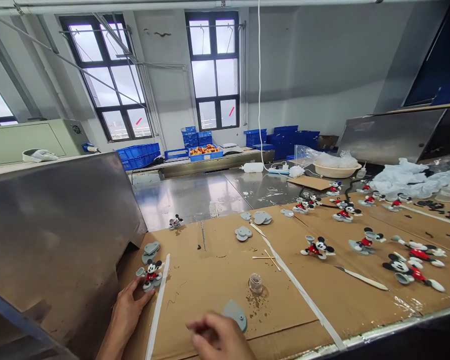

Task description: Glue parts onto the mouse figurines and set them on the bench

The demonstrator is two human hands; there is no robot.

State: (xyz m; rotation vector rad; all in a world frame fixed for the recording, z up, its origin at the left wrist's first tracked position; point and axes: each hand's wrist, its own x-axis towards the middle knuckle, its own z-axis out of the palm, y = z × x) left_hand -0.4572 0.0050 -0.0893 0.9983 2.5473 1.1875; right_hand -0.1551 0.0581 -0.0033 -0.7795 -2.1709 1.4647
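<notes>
My left hand (126, 306) is at the left, its thumb and fingers closed about the foot of a mouse figurine (151, 272) in red that stands upright on a grey base. Behind that figurine lie grey base plates (150, 250). My right hand (221, 336) hovers at the front, slightly blurred, with fingers loosely curled and apart; nothing shows between them. Just beyond it is a single grey plate (233, 312) with a small dark-ringed peg or hole, partly covered by the hand. A small clear jar (255, 283) stands behind the plate, with wet spots around it.
Cotton swabs (267, 258), a craft knife (363, 279) and another knife (257, 229) lie on the cardboard (202, 280). Several mouse figurines (318, 248) stand or lie at the right. A metal panel (60, 235) borders the left side. Blue crates (138, 156) sit at the back.
</notes>
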